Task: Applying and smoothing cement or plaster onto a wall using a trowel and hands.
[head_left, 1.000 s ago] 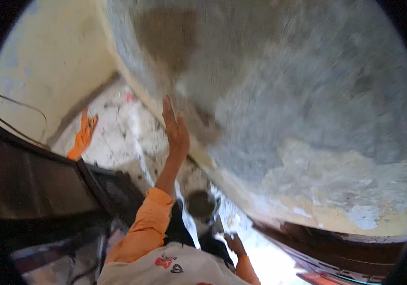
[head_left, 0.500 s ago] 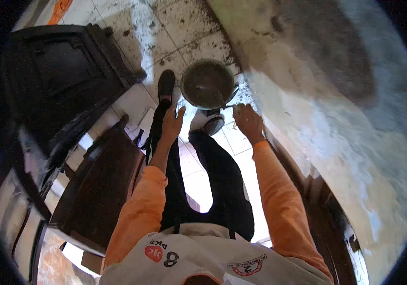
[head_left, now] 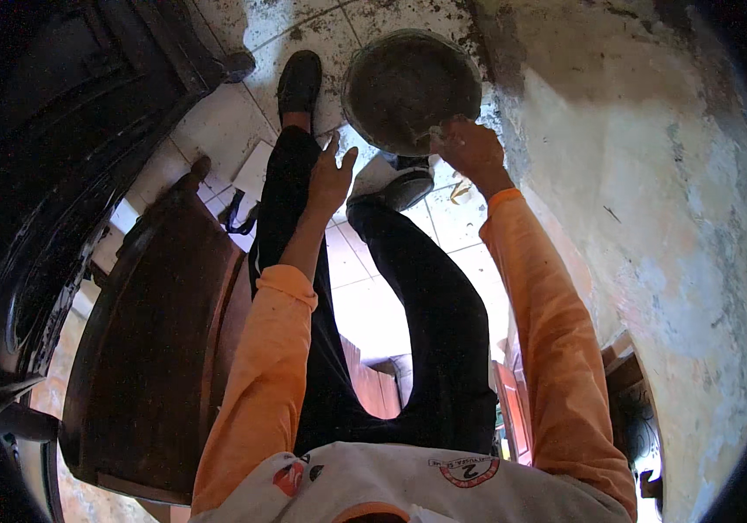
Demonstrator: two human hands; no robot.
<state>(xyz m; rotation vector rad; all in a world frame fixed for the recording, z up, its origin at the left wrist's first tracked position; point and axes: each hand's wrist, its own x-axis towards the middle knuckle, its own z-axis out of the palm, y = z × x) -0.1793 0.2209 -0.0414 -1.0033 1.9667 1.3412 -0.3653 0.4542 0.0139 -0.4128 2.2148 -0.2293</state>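
Note:
My right hand (head_left: 469, 148) is closed at the lower right rim of a round bucket (head_left: 404, 65) of grey wet mix, gripping what looks like a trowel; its blade is hard to make out. My left hand (head_left: 330, 179) hangs open beside my left leg, thumb apart from the fingers, below and left of the bucket, holding nothing. My right shoe (head_left: 400, 187) rests just under the bucket, and my left shoe (head_left: 298, 83) is to its left on the dirty white floor tiles (head_left: 264, 26).
A rough, patchy plastered wall (head_left: 644, 218) rises along the right. Dark carved wooden furniture (head_left: 86, 105) fills the upper left, and a brown wooden piece (head_left: 147, 331) stands at lower left. A pale square object (head_left: 254, 170) lies on the floor by my left leg.
My left hand has come down from near the wall to beside my leg. My right hand has risen in view to the bucket, which now appears larger and higher as the view tilted down.

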